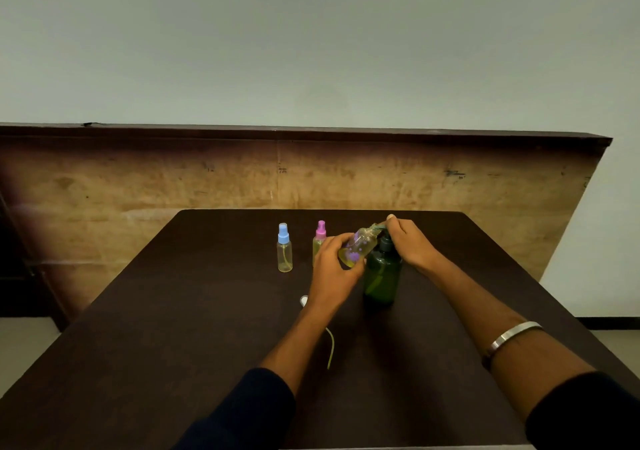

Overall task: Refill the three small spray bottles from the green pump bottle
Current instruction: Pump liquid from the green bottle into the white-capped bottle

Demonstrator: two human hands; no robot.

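Note:
The green pump bottle (382, 276) stands upright on the dark table (173, 311). My right hand (410, 242) rests on its pump head with fingers curled over the top. My left hand (332, 262) grips a small clear spray bottle with purple dots (360, 245), uncapped and tilted, its mouth up against the pump spout. A small bottle with a blue spray cap (284, 249) stands upright to the left. Beside it, a small bottle with a pink spray cap (319, 238) is partly hidden behind my left hand.
A removed white spray cap (304, 300) with its thin dip tube (330, 349) lies on the table beside and under my left forearm. A wooden panel (311, 176) rises behind the table's far edge. A silver bangle (512, 335) sits on my right wrist.

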